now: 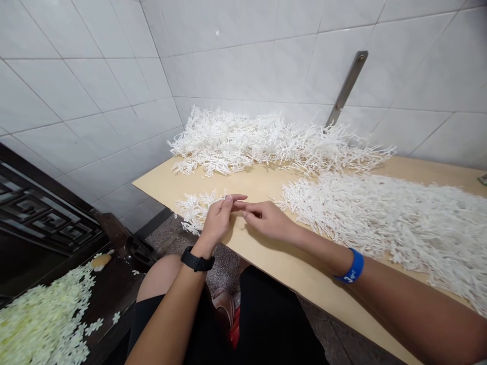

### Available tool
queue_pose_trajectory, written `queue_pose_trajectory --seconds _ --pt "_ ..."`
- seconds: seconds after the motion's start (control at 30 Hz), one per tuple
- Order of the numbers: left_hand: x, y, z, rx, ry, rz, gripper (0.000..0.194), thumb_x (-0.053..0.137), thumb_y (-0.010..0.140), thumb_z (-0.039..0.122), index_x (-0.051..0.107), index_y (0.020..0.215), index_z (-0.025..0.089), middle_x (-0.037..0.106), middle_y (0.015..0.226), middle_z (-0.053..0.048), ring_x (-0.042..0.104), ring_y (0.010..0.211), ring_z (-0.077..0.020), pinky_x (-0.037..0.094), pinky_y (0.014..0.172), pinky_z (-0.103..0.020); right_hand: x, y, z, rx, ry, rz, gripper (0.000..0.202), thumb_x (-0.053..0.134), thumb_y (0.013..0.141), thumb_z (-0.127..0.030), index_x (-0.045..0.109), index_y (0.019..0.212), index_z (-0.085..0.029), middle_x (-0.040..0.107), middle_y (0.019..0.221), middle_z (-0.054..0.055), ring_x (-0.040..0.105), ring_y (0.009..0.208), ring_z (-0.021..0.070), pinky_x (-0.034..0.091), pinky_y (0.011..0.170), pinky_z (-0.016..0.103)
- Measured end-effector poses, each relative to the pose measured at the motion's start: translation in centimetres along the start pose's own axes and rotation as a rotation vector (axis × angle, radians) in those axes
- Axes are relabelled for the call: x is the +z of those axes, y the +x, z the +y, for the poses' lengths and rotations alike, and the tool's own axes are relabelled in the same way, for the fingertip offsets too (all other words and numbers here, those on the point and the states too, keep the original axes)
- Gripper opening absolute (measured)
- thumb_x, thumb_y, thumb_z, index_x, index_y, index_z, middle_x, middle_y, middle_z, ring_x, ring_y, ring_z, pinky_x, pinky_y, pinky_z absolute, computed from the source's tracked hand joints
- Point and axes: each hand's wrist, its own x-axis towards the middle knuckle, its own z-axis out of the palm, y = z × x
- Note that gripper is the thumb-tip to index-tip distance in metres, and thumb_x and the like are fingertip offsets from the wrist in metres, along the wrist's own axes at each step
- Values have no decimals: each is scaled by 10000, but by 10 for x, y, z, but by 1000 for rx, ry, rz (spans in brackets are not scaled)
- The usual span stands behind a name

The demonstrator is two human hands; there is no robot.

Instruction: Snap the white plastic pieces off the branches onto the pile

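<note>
Over the near edge of the board, my left hand (pixel 217 219) is closed, thumb pressed against its fingers, which point right. A small bunch of white branching plastic sprigs (pixel 196 209) lies just behind and left of it; whether the hand grips any of these is hidden. My right hand (pixel 268 219) is closed in a pinch, its fingertips meeting those of my left hand. Whatever sits between the fingers is too small to make out. To the right of my right hand spreads a wide layer of thin white plastic stems (pixel 380 218).
A long heap of white branching sprigs (pixel 258 142) runs along the wall on the tan board (pixel 262 180). A metal bracket (pixel 348 88) is fixed to the tiles. At lower left, pale yellow-green plastic flowers (pixel 41 319) are piled on a dark wooden seat (pixel 114 289).
</note>
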Motion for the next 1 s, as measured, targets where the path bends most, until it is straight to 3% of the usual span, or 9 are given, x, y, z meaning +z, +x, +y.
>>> queue_pose_trajectory --seconds 0.1,0.2,0.3,0.37,0.47,0.6,0.8,0.87,1.0 --pt "6 1 3 21 57 3 523 473 930 578 711 1039 125 735 1108 -152 710 934 -250 535 898 -388 -29 6 8 99 -440 100 390 455 922 -306 499 555 -181 497 514 19 408 486 126 231 517 297" --pt "11 0 4 48 189 -22 521 423 957 542 733 928 125 656 1282 -158 698 980 -252 527 916 -378 -48 9 12 190 -728 179 391 452 955 -364 570 638 -167 591 640 84 488 565 172 247 542 312" --pt "16 -6 3 32 435 -73 470 385 971 504 709 1037 169 684 1229 -144 673 1055 -299 502 923 -423 -47 7 5 23 -601 245 276 463 974 -356 638 878 -166 658 850 86 566 724 197 344 621 306" --pt "18 -11 2 -35 673 -102 429 396 958 489 678 1097 197 709 1143 -160 672 1028 -359 485 880 -482 -37 6 -2 -125 -428 178 205 525 956 -349 637 975 -179 660 944 67 580 794 184 394 696 295" --pt "21 -18 4 -139 930 -135 403 406 937 471 662 1069 189 716 1039 -197 683 936 -414 454 834 -519 -21 5 -5 -191 -291 18 127 584 923 -291 634 903 -175 643 950 60 582 810 172 415 726 286" --pt "23 -20 6 -112 1032 -215 456 316 961 499 664 1003 207 721 925 -173 693 850 -386 446 801 -473 -10 6 6 -156 -177 31 101 557 890 -140 605 806 -172 626 865 46 572 801 166 415 733 279" --pt "23 -16 11 29 1049 -185 448 338 973 498 677 1068 220 716 817 -115 674 758 -310 434 682 -349 -13 9 17 -151 -181 166 123 499 878 -130 569 792 -182 616 821 36 558 755 168 396 694 283" --pt "21 -14 12 80 953 -143 434 392 965 510 678 1099 212 712 800 -94 662 761 -277 437 685 -328 -18 11 19 -93 -158 244 123 488 878 -158 553 777 -187 605 780 30 541 713 169 381 662 286" --pt "14 -6 7 107 617 31 430 499 924 534 697 926 153 707 836 -98 647 792 -238 468 724 -326 -27 14 21 42 -120 377 147 464 880 -234 528 754 -196 576 727 26 504 683 183 349 634 301"
